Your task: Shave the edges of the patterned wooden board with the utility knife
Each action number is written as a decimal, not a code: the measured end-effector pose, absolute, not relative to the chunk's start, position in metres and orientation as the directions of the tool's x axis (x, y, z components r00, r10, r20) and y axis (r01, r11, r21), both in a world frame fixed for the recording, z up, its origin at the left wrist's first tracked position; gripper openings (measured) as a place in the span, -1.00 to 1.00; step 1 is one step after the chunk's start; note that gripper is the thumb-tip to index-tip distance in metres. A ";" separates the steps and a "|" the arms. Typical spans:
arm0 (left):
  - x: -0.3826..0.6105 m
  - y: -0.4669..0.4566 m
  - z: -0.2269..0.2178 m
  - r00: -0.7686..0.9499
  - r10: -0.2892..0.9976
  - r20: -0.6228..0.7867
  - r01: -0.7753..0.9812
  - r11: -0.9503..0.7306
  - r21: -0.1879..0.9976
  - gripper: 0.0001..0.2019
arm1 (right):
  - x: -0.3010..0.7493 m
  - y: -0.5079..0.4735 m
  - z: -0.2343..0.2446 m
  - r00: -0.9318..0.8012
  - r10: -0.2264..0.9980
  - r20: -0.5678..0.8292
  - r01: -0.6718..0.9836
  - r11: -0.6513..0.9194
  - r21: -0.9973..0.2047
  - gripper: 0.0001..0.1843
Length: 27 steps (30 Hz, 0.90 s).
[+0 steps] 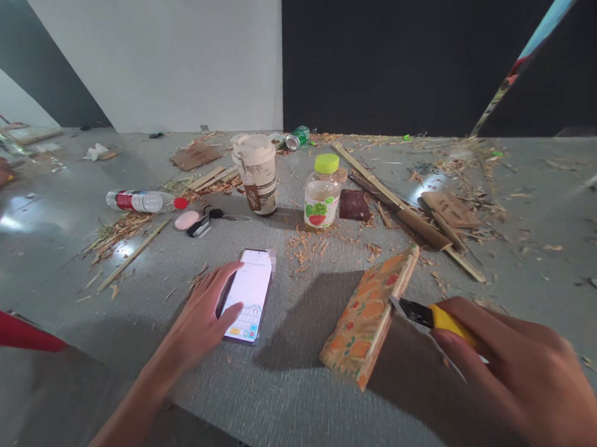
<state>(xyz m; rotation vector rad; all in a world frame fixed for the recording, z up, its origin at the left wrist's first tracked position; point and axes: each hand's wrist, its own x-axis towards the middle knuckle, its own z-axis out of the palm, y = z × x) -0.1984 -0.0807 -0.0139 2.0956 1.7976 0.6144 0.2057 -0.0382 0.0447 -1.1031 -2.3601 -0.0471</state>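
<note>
My left hand (203,307) is at the left edge of a lit smartphone (254,285). Its thumb lies over the lower screen, where a keyboard shows, and the index finger reaches the upper left edge; the other fingertips are hidden. My right hand (512,371) grips a yellow and black utility knife (439,318). The knife's blade meets the right edge of a wooden board (358,315) with an orange patterned face. That board stands tilted on the grey table, with no hand on it.
A lidded paper cup (260,181) and a green-capped plastic jar (322,198) stand behind the phone. To the left lie a red-capped bottle (141,201) and keys (200,224). Wood strips (381,188), shavings (302,244) and a green can (297,138) are farther back.
</note>
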 end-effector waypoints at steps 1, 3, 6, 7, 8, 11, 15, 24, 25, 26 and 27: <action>-0.198 -0.081 -0.014 0.128 0.985 0.116 0.858 -0.169 0.486 -0.43 | 0.206 -0.038 0.045 -0.523 0.709 0.473 0.726 0.661 -0.188 -0.70; -0.196 -0.082 -0.013 0.141 0.983 0.116 0.888 -0.178 0.424 -0.34 | 0.206 -0.038 0.045 -0.523 0.710 0.472 0.726 0.661 -0.190 -0.70; -0.190 -0.082 -0.012 0.134 0.984 0.117 0.929 -0.166 0.330 -0.17 | 0.207 -0.038 0.044 -0.531 0.701 0.476 0.716 0.672 -0.190 -0.72; -0.189 -0.082 -0.011 0.128 0.985 0.117 0.936 -0.159 0.315 -0.13 | 0.207 -0.038 0.043 -0.528 0.705 0.474 0.720 0.667 -0.190 -0.73; -0.187 -0.082 -0.011 0.122 0.986 0.116 0.939 -0.153 0.308 -0.11 | 0.207 -0.039 0.043 -0.527 0.707 0.471 0.723 0.665 -0.189 -0.73; -0.186 -0.081 -0.009 0.109 0.989 0.103 0.942 -0.137 0.308 -0.11 | 0.206 -0.039 0.042 -0.524 0.707 0.475 0.723 0.664 -0.192 -0.74; -0.189 -0.082 -0.010 0.114 0.988 0.109 0.934 -0.144 0.327 -0.14 | 0.205 -0.039 0.042 -0.511 0.720 0.471 0.728 0.653 -0.208 -0.72; -0.193 -0.081 -0.012 0.079 0.991 0.112 0.875 -0.123 0.468 -0.39 | 0.204 -0.038 0.046 -0.512 0.711 0.482 0.720 0.662 -0.210 -0.74; -0.192 -0.081 -0.012 0.067 0.992 0.111 0.880 -0.111 0.461 -0.38 | 0.203 -0.039 0.046 -0.505 0.720 0.476 0.729 0.651 -0.211 -0.73; -0.191 -0.080 -0.012 0.056 0.992 0.111 0.887 -0.101 0.451 -0.37 | 0.203 -0.039 0.047 -0.500 0.729 0.468 0.737 0.642 -0.212 -0.73; -0.190 -0.080 -0.012 0.048 0.992 0.113 0.893 -0.094 0.441 -0.36 | 0.203 -0.040 0.047 -0.496 0.734 0.464 0.742 0.636 -0.213 -0.72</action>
